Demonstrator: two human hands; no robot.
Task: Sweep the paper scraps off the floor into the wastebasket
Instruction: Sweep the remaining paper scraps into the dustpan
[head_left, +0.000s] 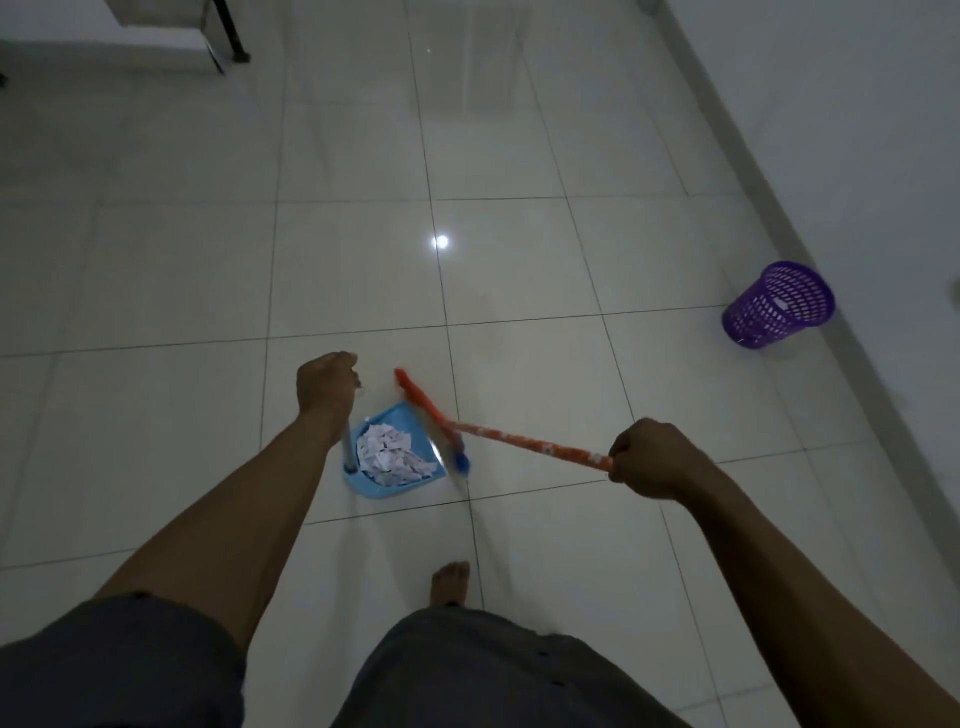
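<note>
A blue dustpan (382, 491) sits on the tiled floor in front of me, and a heap of white paper scraps (390, 454) lies inside it. My left hand (326, 385) grips the top of the dustpan's upright grey handle (347, 447). My right hand (650, 458) grips the orange broom handle (524, 440). The orange broom head (423, 406) lies along the dustpan's open right edge. A purple mesh wastebasket (777, 307) stands upright far to the right, close to the wall.
My bare foot (451, 583) stands just behind the dustpan. A white wall with a grey skirting (810, 260) runs along the right side. A piece of furniture with a dark leg (231, 31) stands at the far left.
</note>
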